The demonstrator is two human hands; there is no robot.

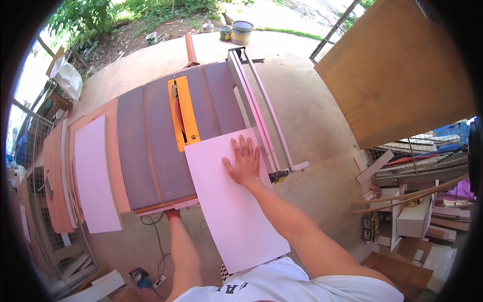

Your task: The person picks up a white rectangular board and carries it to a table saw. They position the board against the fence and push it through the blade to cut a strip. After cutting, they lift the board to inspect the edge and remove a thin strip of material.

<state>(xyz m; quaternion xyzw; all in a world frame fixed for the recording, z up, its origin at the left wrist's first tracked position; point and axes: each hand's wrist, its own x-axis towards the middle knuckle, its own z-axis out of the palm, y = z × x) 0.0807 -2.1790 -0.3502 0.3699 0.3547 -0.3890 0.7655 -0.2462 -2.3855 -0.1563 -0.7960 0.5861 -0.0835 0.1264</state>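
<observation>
A white board (231, 211) lies partly on the dark top of a table saw (151, 126) and reaches back toward my body. Its right side runs along the saw's metal fence (256, 110). My right hand (244, 163) rests flat on the board's far part, fingers spread. Under the front edge of the saw table is my left hand (173, 214), its fingers hidden by the table. The yellow insert plate (189, 110), with the blade (179, 113) in its slot, sits just beyond the board's far left corner.
Another white panel (95, 171) lies on reddish boards (116, 156) to the left. A large brown sheet (397, 70) stands at the right, near stacked wood offcuts (412, 216). A cable (158, 236) and a small power tool (140, 277) are on the floor. Buckets (242, 33) stand at the back.
</observation>
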